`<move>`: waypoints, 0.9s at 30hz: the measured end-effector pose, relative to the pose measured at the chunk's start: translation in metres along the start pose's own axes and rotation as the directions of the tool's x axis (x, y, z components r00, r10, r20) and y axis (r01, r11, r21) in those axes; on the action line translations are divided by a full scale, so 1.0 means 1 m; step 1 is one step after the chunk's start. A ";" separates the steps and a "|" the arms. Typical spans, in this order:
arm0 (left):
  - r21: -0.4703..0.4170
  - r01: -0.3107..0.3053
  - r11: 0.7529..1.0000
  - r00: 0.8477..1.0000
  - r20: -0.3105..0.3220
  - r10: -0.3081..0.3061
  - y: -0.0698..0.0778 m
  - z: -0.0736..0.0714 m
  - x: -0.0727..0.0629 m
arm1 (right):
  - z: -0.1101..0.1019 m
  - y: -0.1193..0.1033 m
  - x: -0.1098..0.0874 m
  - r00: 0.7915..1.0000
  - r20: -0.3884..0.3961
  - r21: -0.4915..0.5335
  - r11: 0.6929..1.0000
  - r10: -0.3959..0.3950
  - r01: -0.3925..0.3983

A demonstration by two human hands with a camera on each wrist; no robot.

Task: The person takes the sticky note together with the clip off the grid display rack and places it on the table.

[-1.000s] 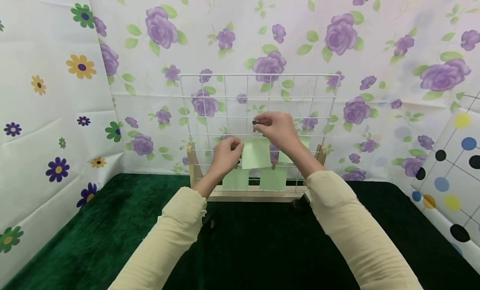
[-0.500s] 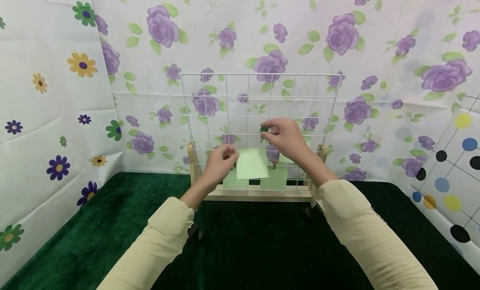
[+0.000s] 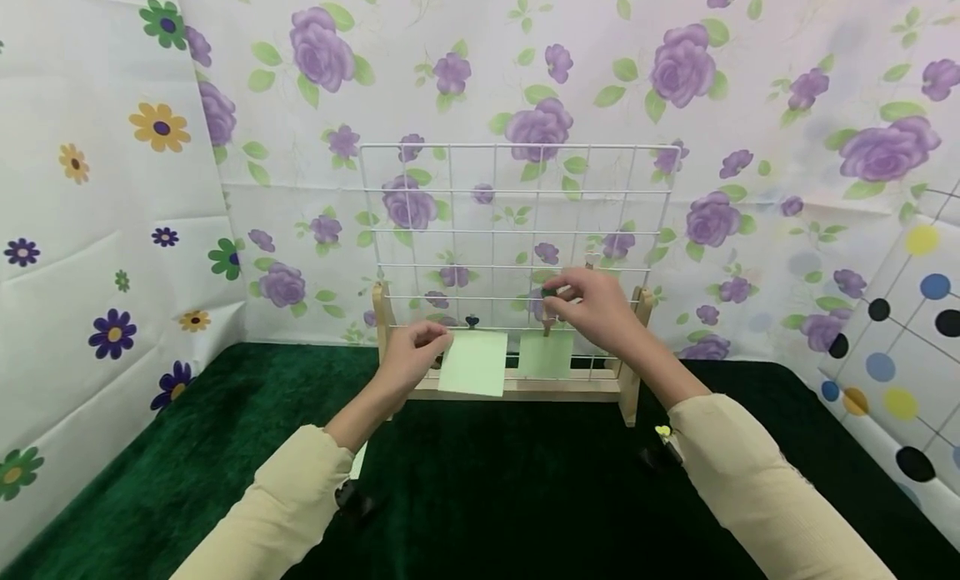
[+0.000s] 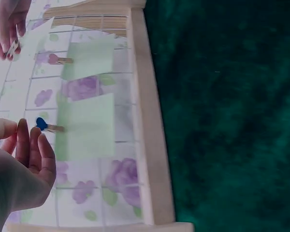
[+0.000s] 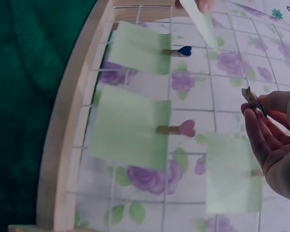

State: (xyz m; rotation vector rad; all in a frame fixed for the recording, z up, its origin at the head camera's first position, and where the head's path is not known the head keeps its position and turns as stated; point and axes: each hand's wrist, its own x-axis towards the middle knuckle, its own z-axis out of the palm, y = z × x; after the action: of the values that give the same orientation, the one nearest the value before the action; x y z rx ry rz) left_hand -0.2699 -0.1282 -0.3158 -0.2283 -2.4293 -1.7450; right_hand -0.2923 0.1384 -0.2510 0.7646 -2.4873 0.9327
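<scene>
My left hand (image 3: 411, 355) pinches a pale green paper note (image 3: 474, 363) by its upper left corner, in front of the wire grid (image 3: 517, 192). Between the thumb and fingers of my right hand (image 3: 592, 307) is a small wooden clothespin (image 5: 253, 99) with a green heart. On the grid hang a green note (image 4: 89, 128) under a blue-heart clothespin (image 4: 42, 124) and another note (image 5: 130, 128) under a pink-heart clothespin (image 5: 186, 128). A third clipped note (image 5: 233, 174) hangs higher at the right; my right hand hides it in the head view.
The grid stands in a wooden base (image 3: 558, 389) with side posts (image 3: 382, 313). A dark green cloth (image 3: 510, 488) covers the table. Flowered sheets (image 3: 465, 30) form the backdrop behind and at the sides.
My left hand has come down and left with the note, away from the grid's middle row. My right hand has moved down and right with the clothespin.
</scene>
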 end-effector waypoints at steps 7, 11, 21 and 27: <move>-0.001 0.059 0.998 0.998 -0.005 -0.059 -0.021 -0.006 -0.009 | -0.001 0.022 -0.022 0.999 0.024 -0.008 0.999 0.044 -0.044; 0.010 0.104 0.995 0.995 0.000 -0.104 -0.029 -0.010 -0.011 | -0.002 0.035 -0.034 0.997 0.027 -0.012 0.998 0.067 -0.067; 0.051 0.135 0.989 0.988 0.062 -0.138 -0.047 -0.022 -0.023 | -0.010 0.058 -0.062 0.989 0.084 0.022 0.992 0.122 -0.124; 0.080 0.168 0.983 0.980 0.096 -0.175 -0.056 -0.029 -0.028 | -0.014 0.070 -0.079 0.985 0.088 0.011 0.989 0.149 -0.151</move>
State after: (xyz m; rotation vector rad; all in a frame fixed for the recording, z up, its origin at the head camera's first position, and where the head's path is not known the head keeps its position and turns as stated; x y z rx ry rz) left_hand -0.2535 -0.1747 -0.3640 -0.1048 -2.6512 -1.7495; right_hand -0.2702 0.2203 -0.3154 0.6435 -2.6464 0.9942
